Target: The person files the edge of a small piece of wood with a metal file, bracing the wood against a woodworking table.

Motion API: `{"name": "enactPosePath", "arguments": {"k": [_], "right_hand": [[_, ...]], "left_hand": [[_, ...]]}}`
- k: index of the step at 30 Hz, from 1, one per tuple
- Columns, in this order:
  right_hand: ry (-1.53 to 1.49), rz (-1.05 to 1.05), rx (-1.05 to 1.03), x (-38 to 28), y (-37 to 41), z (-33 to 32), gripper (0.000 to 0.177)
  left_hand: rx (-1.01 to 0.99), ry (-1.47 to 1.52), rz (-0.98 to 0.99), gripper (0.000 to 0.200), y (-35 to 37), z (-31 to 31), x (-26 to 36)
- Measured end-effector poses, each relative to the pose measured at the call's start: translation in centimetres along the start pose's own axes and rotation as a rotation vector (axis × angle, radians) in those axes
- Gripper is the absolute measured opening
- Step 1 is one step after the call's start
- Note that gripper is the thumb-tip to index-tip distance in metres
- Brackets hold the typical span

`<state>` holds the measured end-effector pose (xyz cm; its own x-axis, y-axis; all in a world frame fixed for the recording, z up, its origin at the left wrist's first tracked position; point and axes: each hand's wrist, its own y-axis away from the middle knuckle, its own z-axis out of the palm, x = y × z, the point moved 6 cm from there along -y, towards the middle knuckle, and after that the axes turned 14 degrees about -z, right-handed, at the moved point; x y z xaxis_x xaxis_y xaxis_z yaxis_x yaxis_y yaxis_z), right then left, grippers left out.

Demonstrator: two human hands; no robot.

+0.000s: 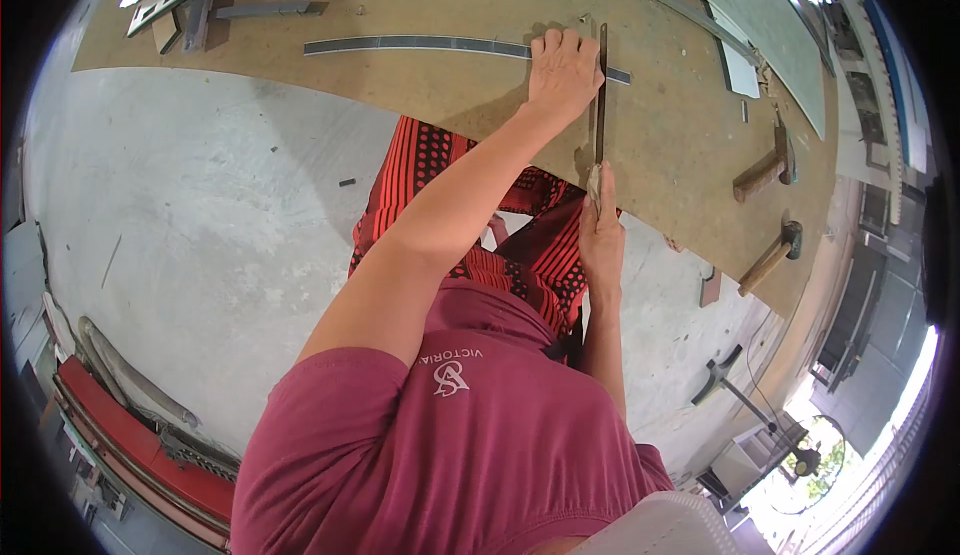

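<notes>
Lying lowest, floor (pixel 220 215): grey concrete, fills the left and middle of view.
Board (pixel 450 95): wide brown plywood sheet across the top, near edge runs diag. down to the right.
Shirt (pixel 450 455): maroon, bottom of view, the person's own; red-black patterned cloth (pixel 420 170) shows below the board edge, btwn the 2 arms.
Panel (pixel 740 5): pale green sheet lying on the board, top right, well apart from both hands.
Metal strip (pixel 420 44): long, thin, grey, flat on the board, running left to right; its right end passes under the L hand.
L hand (pixel 563 70): arm stretched out over the board edge, palm down on the metal strip, fingers curled over it, pressing it to the board.
R hand (pixel 602 227): just off the board's near edge, clenched round the cloth-wrapped end of the blade, index finger laid along it.
Blade (pixel 601 95): dark, narrow, straight; runs from the R hand up across the board, crosses the metal strip just right of the L hand. File or saw blade, can't tell.
Hammers: 2, wooden handles, on the board's right part, 1 (pixel 765 167) above the other (pixel 768 260), both well apart from the hands.
</notes>
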<state>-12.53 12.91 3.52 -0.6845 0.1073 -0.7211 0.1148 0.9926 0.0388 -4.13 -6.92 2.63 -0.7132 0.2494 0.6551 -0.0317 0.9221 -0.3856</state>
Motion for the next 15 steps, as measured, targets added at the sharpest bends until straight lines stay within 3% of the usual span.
{"name": "enactPosePath", "arguments": {"k": [3,5,11,15], "right_hand": [[0.056,-0.018,0.005,0.2,0.5,0.2,0.053],[0.022,-0.145,0.056,0.0,1.1,0.2,0.054],[0.052,-0.026,0.005,0.0,-0.2,0.1,0.055],[0.016,-0.078,0.028,-0.6,-0.9,-0.1,0.056]], "left_hand": [[-0.019,-0.007,-0.019,0.017,-0.1,0.2,-0.1],[-0.017,-0.012,-0.022,0.017,-0.1,0.2,-0.1],[-0.025,-0.028,-0.019,0.016,0.0,0.1,0.0],[-0.035,-0.011,-0.026,0.016,-0.1,-0.1,0.0]]}}
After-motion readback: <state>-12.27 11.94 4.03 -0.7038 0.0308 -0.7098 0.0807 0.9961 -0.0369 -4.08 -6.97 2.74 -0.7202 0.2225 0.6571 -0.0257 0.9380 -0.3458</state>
